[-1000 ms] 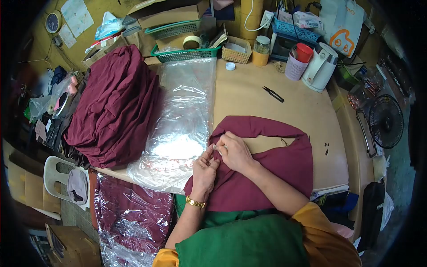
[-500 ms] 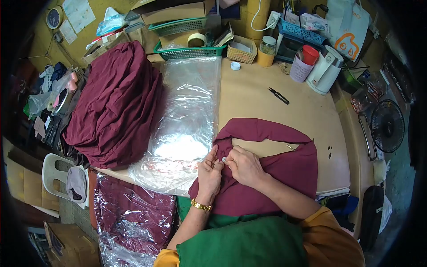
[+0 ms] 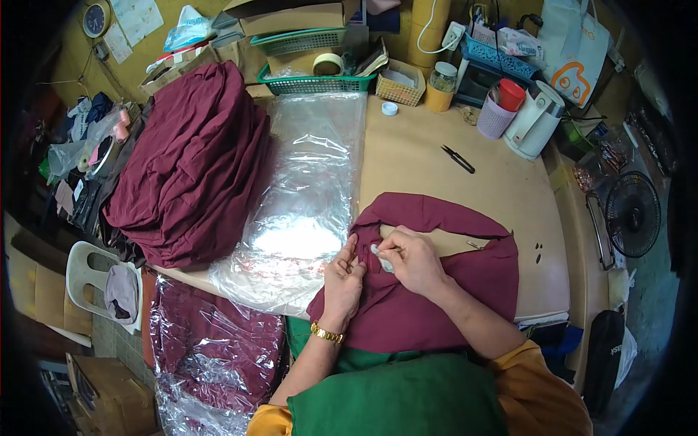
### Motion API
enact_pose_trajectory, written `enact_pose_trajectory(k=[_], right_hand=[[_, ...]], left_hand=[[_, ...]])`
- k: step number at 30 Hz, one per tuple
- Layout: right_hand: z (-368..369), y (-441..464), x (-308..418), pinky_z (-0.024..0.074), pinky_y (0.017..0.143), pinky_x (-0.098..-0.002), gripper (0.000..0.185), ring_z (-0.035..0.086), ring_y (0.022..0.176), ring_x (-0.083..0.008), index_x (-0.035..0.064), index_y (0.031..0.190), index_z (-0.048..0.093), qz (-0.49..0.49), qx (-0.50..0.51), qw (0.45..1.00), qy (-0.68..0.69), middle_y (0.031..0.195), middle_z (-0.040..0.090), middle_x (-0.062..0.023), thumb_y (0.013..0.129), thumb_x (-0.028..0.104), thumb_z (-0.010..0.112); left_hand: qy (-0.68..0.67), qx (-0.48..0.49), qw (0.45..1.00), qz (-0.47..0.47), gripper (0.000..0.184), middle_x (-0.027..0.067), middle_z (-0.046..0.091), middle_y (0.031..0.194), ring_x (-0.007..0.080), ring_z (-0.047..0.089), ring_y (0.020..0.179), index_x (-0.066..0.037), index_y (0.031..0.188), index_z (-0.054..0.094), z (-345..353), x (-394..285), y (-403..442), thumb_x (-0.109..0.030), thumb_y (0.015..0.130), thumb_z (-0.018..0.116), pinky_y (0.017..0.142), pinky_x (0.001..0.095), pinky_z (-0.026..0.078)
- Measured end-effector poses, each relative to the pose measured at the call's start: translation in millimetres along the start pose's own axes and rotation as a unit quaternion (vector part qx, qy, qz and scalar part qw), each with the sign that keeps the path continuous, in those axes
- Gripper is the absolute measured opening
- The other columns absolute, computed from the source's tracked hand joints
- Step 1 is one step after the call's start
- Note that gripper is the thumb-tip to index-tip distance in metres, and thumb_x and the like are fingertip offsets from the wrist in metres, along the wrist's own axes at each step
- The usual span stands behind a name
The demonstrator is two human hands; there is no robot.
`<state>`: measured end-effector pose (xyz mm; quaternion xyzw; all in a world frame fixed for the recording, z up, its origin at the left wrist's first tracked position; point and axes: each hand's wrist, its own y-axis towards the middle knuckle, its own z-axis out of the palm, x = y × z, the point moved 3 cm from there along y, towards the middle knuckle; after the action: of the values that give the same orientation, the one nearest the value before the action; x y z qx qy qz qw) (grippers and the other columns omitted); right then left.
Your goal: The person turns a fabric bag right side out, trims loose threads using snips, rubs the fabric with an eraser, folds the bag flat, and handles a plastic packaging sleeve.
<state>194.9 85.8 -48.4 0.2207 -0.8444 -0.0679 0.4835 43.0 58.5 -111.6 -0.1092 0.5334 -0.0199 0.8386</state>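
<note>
A maroon garment (image 3: 414, 320) lies on the table in front of me, with a long opening across its upper part. My left hand (image 3: 342, 283) is closed on the fabric at the left end of that opening. A small white wad (image 3: 384, 262), perhaps cloth or tissue, is pinched in the fingers of my right hand (image 3: 413, 263), just right of the left hand. Its exact kind is unclear. At the opening's right end sits a small metal piece (image 3: 475, 245), too small to name.
Black thread snips (image 3: 458, 159) and a white lid (image 3: 390, 109) lie beyond the garment. A tall heap of maroon fabric (image 3: 189, 167) stands left, beside clear plastic bags (image 3: 313, 167). Along the back are a green basket (image 3: 313, 83), a jar (image 3: 441, 87) and a white kettle (image 3: 533, 120).
My right hand has shifted slightly up and right, away from the left fingers, and more of the white wad shows. My left hand keeps its place on the garment.
</note>
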Motion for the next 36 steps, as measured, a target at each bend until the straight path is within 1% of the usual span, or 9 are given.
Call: enact_pose_trajectory(k=[17,19,20,21,23,24,27,31,36], right_hand=[[-11,-6,2,0.0487,0.078,-0.0450,0.007,0.062,0.091,-0.0367,0.0027,0.087,0.059,0.003,0.135,0.989,-0.056,0.094,0.061,-0.0153,0.084,-0.002,0.063],[-52,2,11,0.0491,0.084,-0.0396,0.017,0.062,0.094,-0.0336,0.0047,0.096,0.065,-0.022,-0.004,0.998,-0.061,0.094,0.061,-0.0132,0.085,-0.006,0.058],[-73,5,5,0.0496,0.085,-0.0371,0.026,0.062,0.094,-0.0293,0.0047,0.105,0.067,0.005,-0.062,0.998,-0.014,0.097,0.060,-0.0127,0.087,-0.008,0.053],[-96,4,-3,0.0496,0.085,-0.0349,0.030,0.061,0.095,-0.0260,0.0045,0.109,0.068,0.107,-0.086,0.989,0.044,0.102,0.059,-0.0129,0.088,-0.007,0.051],[-140,9,-31,0.0496,0.086,-0.0331,0.026,0.061,0.096,-0.0251,0.0024,0.105,0.070,0.093,-0.134,0.986,0.022,0.107,0.059,-0.0140,0.089,-0.006,0.053],[-156,11,-46,0.0494,0.085,-0.0313,0.022,0.060,0.096,-0.0225,0.0015,0.103,0.071,0.127,-0.141,0.981,-0.030,0.106,0.058,-0.0123,0.088,-0.004,0.056],[-156,12,-63,0.0499,0.084,-0.0325,0.015,0.060,0.098,-0.0238,0.0003,0.098,0.072,0.129,-0.129,0.973,-0.140,0.106,0.059,-0.0132,0.086,0.005,0.065],[-110,21,-64,0.0509,0.085,-0.0402,0.020,0.062,0.099,-0.0352,-0.0009,0.087,0.072,0.009,-0.019,0.940,-0.339,0.099,0.062,-0.0202,0.080,0.018,0.075],[-112,63,-98,0.0510,0.078,-0.0460,0.023,0.064,0.086,-0.0413,0.0001,0.078,0.068,0.091,-0.141,0.956,-0.239,0.089,0.065,-0.0217,0.082,0.022,0.075]], left_hand=[[0.197,0.036,0.980,-0.005,0.070,-0.0006,0.058,0.105,0.0035,0.052,0.085,0.009,0.148,0.038,0,-27,0,0.012,0.079,0.051,0.077,0.0177,0.044],[0.220,-0.025,0.962,0.163,0.061,0.0106,0.056,0.139,0.0146,0.058,0.114,0.001,0.147,0.044,-3,-55,11,0.009,0.088,0.052,0.096,0.0296,0.049],[0.242,-0.083,0.930,0.263,0.056,0.0145,0.053,0.142,0.0209,0.058,0.118,-0.002,0.142,0.051,-1,-79,7,0.010,0.088,0.053,0.098,0.0320,0.048],[0.403,-0.159,0.772,0.464,0.046,0.0203,0.051,0.141,0.0294,0.060,0.115,-0.001,0.129,0.059,6,-112,3,0.011,0.085,0.056,0.101,0.0372,0.047],[0.431,-0.099,0.755,0.485,0.035,0.0178,0.061,0.125,0.0268,0.061,0.108,-0.001,0.118,0.063,23,-136,-8,0.006,0.084,0.060,0.094,0.0367,0.048],[0.400,-0.008,0.823,0.404,0.027,0.0155,0.065,0.113,0.0286,0.064,0.103,-0.002,0.110,0.066,29,-120,-4,0.005,0.084,0.062,0.090,0.0397,0.050],[0.504,0.186,0.761,0.363,0.019,0.0146,0.069,0.099,0.0356,0.065,0.095,-0.004,0.102,0.069,87,-72,-17,-0.008,0.083,0.070,0.084,0.0445,0.051],[0.565,0.161,0.685,0.431,0.029,0.0177,0.065,0.102,0.0343,0.065,0.090,-0.002,0.112,0.068,124,-10,-16,-0.013,0.086,0.069,0.082,0.0430,0.052],[0.579,0.173,0.710,0.362,0.031,0.0165,0.059,0.095,0.0317,0.063,0.083,-0.002,0.116,0.068,119,-17,-2,-0.005,0.085,0.064,0.069,0.0404,0.053]])
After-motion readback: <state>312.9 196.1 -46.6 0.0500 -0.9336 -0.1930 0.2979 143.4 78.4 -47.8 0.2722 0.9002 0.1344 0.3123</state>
